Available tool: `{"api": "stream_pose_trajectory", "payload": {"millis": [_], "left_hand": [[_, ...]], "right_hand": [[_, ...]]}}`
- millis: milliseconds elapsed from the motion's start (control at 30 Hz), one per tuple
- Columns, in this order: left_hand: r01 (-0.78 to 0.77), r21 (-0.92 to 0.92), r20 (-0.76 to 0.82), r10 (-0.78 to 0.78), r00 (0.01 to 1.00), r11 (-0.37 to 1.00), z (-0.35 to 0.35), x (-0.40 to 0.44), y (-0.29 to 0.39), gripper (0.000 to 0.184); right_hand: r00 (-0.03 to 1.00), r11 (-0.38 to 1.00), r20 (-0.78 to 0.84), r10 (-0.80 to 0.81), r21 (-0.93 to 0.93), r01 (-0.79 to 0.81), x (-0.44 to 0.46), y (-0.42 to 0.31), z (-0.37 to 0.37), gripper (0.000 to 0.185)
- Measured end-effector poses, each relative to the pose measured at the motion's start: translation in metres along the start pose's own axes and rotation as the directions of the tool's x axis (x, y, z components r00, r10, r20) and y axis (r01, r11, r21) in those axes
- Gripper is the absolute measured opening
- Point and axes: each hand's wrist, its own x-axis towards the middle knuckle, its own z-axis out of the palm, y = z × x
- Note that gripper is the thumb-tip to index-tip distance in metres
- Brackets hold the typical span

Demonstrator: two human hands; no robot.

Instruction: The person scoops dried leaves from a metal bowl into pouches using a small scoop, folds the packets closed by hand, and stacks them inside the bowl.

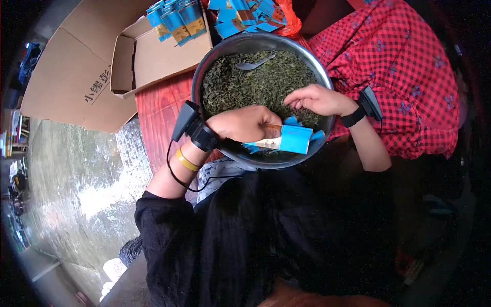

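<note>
My left hand (244, 123) is closed around a small blue and cream paper packet (295, 139), held over the near side of a steel basin (327, 77). Dried green leaves (255, 84), like loose tea, fill the basin. Just above the leaves at the right is my right hand (319, 100), its fingers curled together; whether they pinch anything is hidden. More blue packets (250, 148) lie in the basin beneath my left hand, partly covered. A metal spoon (255, 63) rests on the leaves at the far side.
Behind the basin lie many loose blue packets (266, 13) beside an orange-red plastic bag (291, 20). An open cardboard tray (163, 56) with stacked blue packets (179, 23) stands at the left on a red tabletop (163, 102). Red checked cloth (394, 77) lies close on the right.
</note>
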Motion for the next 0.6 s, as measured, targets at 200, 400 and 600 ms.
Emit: {"api": "stream_pose_trajectory", "payload": {"millis": [200,400,600], "left_hand": [[-0.017,0.054,0.047,0.014,0.999,0.998,0.011,0.007,-0.007,0.016],[-0.012,0.085,0.081,0.005,0.997,0.996,0.014,0.015,0.001,0.017],[-0.013,0.060,0.074,0.009,0.997,0.998,0.013,0.013,-0.001,0.017]], "right_hand": [[0.965,0.988,0.257,-0.053,-0.129,0.089,0.030,-0.020,0.006,0.035],[0.987,0.960,0.109,-0.116,-0.241,0.140,0.048,-0.025,0.012,0.041],[0.970,0.977,-0.141,-0.196,0.060,0.206,0.080,-0.032,-0.001,0.032]]}}
